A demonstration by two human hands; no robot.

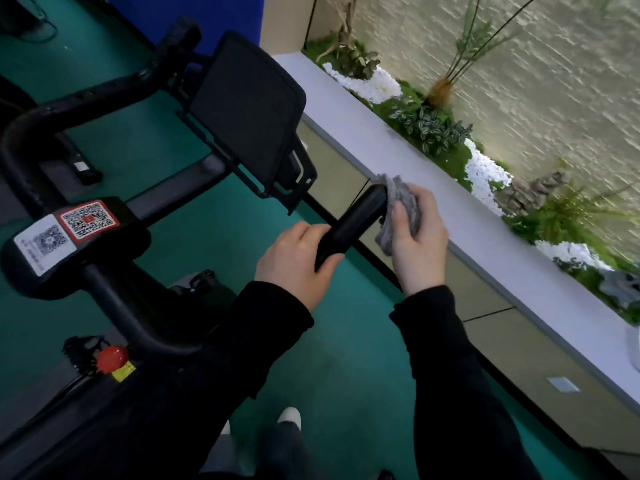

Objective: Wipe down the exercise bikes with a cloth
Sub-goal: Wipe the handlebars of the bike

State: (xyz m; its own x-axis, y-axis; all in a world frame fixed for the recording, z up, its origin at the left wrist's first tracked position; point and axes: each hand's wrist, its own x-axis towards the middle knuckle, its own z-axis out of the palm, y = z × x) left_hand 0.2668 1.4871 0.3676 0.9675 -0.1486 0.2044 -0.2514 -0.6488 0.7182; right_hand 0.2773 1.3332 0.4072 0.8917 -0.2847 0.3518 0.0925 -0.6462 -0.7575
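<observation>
At the far left of your view stood the black exercise bike [117,306], with two QR-code stickers [88,219] on its stem block and a red knob [112,358] lower on the frame. Its dark screen [246,112] sat tilted above the green floor [207,244]. Right of the screen's mount, your left hand [298,261] was wrapped round the near part of the handlebar end [356,216], fingers curled under the bar. At the bar's tip, your right hand [419,244] pinched the grey cloth [403,206] between thumb and curled fingers, with the bunched cloth pressed against the end of that bar. Farther right, a long white planter [381,140] ran along the textured wall. It held green moss [453,162], patches of white pebbles [485,171], leafy plants [429,128] and some grey rocks [533,192].
</observation>
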